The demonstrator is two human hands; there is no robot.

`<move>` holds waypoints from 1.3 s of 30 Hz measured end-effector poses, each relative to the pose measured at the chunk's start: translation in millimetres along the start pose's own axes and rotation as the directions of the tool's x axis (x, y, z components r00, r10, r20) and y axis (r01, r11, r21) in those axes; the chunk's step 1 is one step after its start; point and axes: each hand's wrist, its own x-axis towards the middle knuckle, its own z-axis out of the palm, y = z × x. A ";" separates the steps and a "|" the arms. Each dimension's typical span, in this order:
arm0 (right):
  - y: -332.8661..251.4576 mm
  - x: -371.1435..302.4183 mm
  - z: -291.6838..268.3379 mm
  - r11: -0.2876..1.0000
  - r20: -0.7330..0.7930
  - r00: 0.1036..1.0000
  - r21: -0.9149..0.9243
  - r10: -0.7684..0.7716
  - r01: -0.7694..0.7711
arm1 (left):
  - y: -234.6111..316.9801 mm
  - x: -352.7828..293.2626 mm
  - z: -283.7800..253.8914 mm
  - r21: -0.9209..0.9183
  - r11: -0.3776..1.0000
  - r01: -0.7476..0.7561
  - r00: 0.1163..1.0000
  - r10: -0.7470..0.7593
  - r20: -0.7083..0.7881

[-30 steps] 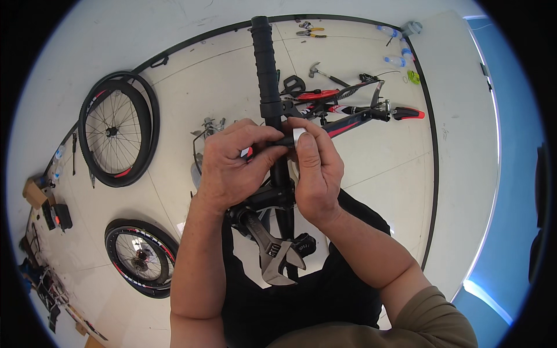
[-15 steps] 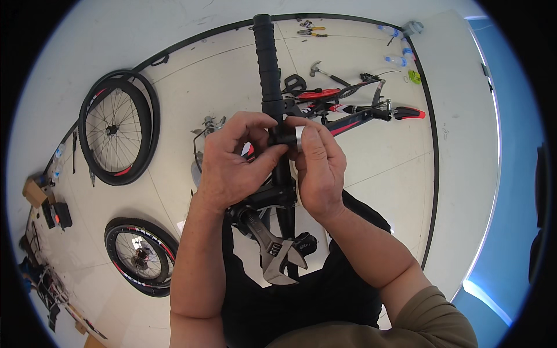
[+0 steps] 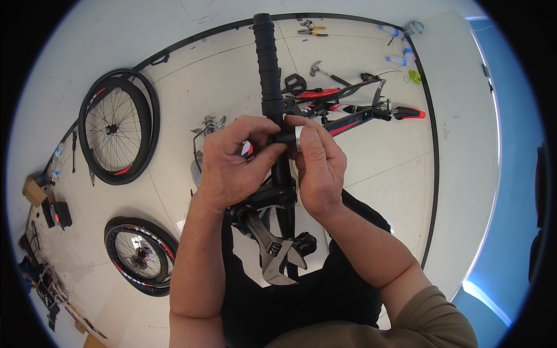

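Observation:
In front of me stands a black bicycle handlebar (image 3: 281, 174), with a ribbed black grip (image 3: 268, 64) at its far end. My left hand (image 3: 235, 159) pinches the black end of a small round part (image 3: 298, 139) between thumb and forefinger, right at the bar. From the other side my right hand (image 3: 318, 168) is closed round its silver-rimmed end, thumb on top. Fingers hide much of the part and how it meets the bar. Nearer me, an adjustable wrench (image 3: 278, 255) rests by the stem (image 3: 270, 197), jaws toward my lap.
A bicycle frame (image 3: 348, 113) with red parts lies on the floor ahead right, near a hammer (image 3: 328, 72) and yellow-handled pliers (image 3: 313, 33). Wheels (image 3: 142, 255) lie and lean at the left. Plastic bottles (image 3: 396, 60) are by the far right wall. A cardboard box (image 3: 35, 191) sits far left.
Almost nothing differs. Both hands keep their hold on the small part, with only a slight shift of the right fingers.

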 end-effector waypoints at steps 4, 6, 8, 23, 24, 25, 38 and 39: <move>0.0 0.3 -0.6 0.999 -0.013 1.000 -0.044 -0.009 0.008 | -1.3 -0.2 -2.1 -0.013 1.000 0.007 1.000 -0.007 0.014; -0.3 0.3 -1.0 0.999 -0.013 1.000 -0.050 0.001 -0.002 | -3.3 -0.1 -3.9 -0.026 0.999 0.020 0.999 -0.020 0.033; -1.0 0.2 -1.3 0.999 -0.005 1.000 -0.030 0.026 -0.026 | -2.2 0.4 -2.7 -0.125 0.992 0.018 1.000 -0.018 0.005; 1.1 3.8 -4.0 1.000 0.003 1.000 0.004 0.004 -0.004 | 0.7 -0.1 -7.4 -0.284 0.949 0.135 0.990 -0.138 0.009; 1.1 3.4 -4.0 1.000 -0.001 1.000 -0.002 0.007 -0.007 | 1.2 -0.1 -7.4 -0.277 0.950 0.147 0.989 -0.149 0.012; 0.8 3.3 -3.8 1.000 -0.005 1.000 -0.007 0.009 -0.009 | 0.6 0.0 -7.9 -0.276 0.949 0.150 0.988 -0.151 0.016; -1.1 2.7 0.7 0.995 -0.010 0.998 -0.083 -0.061 0.060 | 2.0 -0.6 -7.5 -0.291 0.947 0.135 0.989 -0.149 -0.026; -0.8 2.8 1.5 0.996 -0.017 0.998 -0.063 -0.068 0.067 | 2.3 -0.8 -7.2 -0.293 0.946 0.139 0.987 -0.155 -0.034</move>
